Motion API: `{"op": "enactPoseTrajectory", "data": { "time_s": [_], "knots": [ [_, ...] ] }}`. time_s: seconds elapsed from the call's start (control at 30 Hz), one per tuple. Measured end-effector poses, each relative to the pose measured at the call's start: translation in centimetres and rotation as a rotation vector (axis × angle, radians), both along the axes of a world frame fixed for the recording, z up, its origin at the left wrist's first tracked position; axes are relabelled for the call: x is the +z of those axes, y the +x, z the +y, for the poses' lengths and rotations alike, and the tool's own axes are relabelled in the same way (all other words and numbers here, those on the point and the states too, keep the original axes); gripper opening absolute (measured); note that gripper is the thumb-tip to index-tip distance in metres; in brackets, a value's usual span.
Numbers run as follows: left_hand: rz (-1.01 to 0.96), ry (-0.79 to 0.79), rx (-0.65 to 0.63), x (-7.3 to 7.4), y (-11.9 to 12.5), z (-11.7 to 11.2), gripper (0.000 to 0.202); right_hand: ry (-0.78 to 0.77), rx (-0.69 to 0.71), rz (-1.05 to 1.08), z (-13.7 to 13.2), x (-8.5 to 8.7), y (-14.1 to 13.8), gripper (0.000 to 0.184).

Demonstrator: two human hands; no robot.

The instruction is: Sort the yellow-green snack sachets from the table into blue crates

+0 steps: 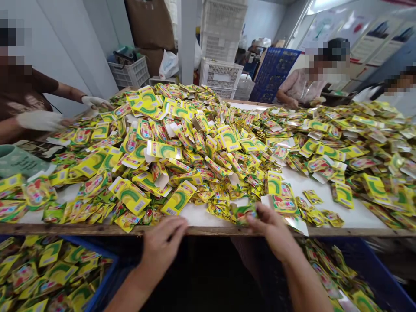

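My left hand is at the table's front edge, fingers loosely stretched to the right with a gap by the thumb. I see nothing in it. Just beyond it lies a flat yellow carton with a green curve. My right hand has thumb and fingers on a green and yellow packet at the edge, slightly blurred. Beside that hand lies an open-flapped yellow carton. Small yellow sachets lie close to the packet. A large heap of cartons and sachets covers much of the white tabletop.
Blue crates of packets stand below the table at left and right. A pale green mug is at the left. A gloved person works at the left and two people sit across at the right. White crates are stacked behind.
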State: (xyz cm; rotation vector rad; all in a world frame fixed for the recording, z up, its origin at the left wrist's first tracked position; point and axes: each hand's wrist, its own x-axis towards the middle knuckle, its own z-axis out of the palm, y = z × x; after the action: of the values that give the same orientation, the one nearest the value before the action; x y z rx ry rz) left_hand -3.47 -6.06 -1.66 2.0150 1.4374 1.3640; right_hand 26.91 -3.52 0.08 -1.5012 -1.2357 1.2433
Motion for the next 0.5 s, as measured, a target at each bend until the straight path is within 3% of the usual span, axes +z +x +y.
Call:
{"op": "enactPoseTrajectory", "data": {
  "time_s": [0.1, 0.2, 0.33, 0.4, 0.5],
  "knots": [
    [0.082, -0.075, -0.412, 0.4, 6.7, 2.2, 0.021, 0.007, -0.09, -0.006, -0.5, -1.9, -1.1, 0.032],
    [0.267, -0.105, -0.555, -0.1, 9.8, 3.1, 0.026, 0.039, -0.272, -0.085, 0.8, -3.3, -0.2, 0.034],
    [0.308, -0.147, -0.53, -1.6, 10.5, 3.2, 0.02, 0.047, -0.315, -0.141, 1.5, -3.8, 0.3, 0.046],
    [0.326, -0.187, -0.437, -1.7, 11.1, 3.5, 0.023, 0.049, -0.273, -0.341, 1.4, -4.0, -0.2, 0.045],
    [0.505, -0.272, -0.294, -1.1, 12.8, 4.7, 0.02, 0.055, -0.212, -0.635, 1.2, -4.7, -0.7, 0.033]
  ]
}}
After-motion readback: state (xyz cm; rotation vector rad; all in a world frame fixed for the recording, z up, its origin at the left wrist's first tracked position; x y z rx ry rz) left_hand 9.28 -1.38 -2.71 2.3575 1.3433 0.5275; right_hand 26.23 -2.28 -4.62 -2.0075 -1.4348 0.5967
